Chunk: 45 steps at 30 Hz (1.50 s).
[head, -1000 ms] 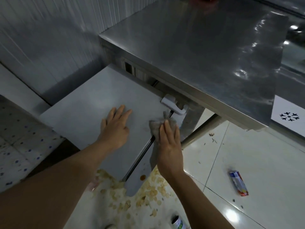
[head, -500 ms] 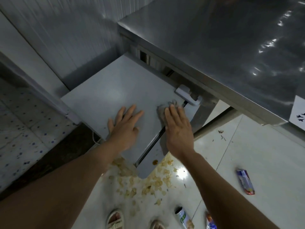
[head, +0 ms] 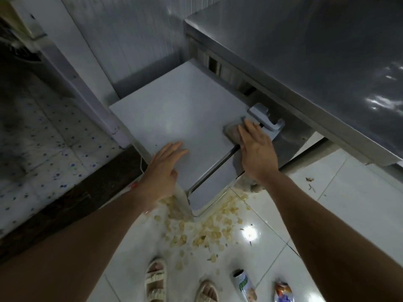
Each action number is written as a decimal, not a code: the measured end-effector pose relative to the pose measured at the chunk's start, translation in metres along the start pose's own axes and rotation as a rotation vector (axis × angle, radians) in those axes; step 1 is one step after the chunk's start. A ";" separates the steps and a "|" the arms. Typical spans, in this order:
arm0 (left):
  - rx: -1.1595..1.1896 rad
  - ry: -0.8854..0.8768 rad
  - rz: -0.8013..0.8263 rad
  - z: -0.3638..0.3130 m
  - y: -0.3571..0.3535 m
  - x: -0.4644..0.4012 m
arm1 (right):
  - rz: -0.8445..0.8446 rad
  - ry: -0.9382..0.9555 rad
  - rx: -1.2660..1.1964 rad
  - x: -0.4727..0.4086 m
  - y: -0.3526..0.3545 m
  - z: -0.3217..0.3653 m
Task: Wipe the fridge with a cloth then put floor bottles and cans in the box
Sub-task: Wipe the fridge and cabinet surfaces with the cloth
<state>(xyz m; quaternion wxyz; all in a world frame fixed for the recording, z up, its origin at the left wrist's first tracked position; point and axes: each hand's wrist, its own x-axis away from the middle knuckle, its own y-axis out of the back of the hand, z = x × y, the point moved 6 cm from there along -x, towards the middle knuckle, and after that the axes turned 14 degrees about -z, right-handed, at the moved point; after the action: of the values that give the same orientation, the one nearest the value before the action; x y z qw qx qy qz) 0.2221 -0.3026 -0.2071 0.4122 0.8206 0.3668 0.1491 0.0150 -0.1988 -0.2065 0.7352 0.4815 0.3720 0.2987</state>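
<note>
Cloth (head: 233, 132) lies flat under right hand (head: 256, 150).

Lighting is dim and cool. An overhead lamp glares off the glossy floor tile (head: 249, 233) and streaks the steel counter (head: 327, 62). The left edge is dark, blurred and bowed by wide-angle distortion.

cloth (head: 232, 134): mostly under right hand (head: 257, 153) | wrapper (head: 283, 293): cut by bottom edge
</note>
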 end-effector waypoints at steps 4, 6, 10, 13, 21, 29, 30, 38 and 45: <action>0.020 0.022 -0.003 -0.005 0.003 0.000 | -0.101 -0.084 -0.050 0.022 -0.001 0.028; 0.023 0.014 0.001 -0.007 0.004 -0.001 | -0.149 -0.005 -0.105 0.054 0.003 0.060; 0.030 0.023 0.010 -0.002 0.009 0.009 | -0.106 0.166 -0.190 0.117 0.003 0.120; 0.022 0.032 0.041 0.004 0.012 0.023 | -0.023 0.316 -0.183 0.134 0.003 0.137; 0.020 0.025 0.085 0.010 0.009 0.028 | -0.044 0.070 -0.131 0.058 0.003 0.070; -0.146 0.018 0.011 0.005 0.007 0.023 | -0.110 0.114 -0.232 0.132 0.004 0.136; -0.177 0.015 -0.007 0.002 0.008 0.022 | -0.102 0.135 -0.259 0.133 0.004 0.134; -0.257 -0.110 -0.021 -0.018 -0.015 -0.001 | -0.070 -0.095 -0.021 0.032 0.003 0.004; -0.221 -0.071 -0.033 -0.011 -0.020 -0.002 | -0.097 -0.093 0.034 0.004 0.001 -0.016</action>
<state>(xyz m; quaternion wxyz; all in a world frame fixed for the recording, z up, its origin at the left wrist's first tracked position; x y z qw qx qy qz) 0.2047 -0.2901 -0.2157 0.5155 0.7687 0.3466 0.1526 0.0034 -0.1875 -0.2105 0.7570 0.4889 0.3653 0.2335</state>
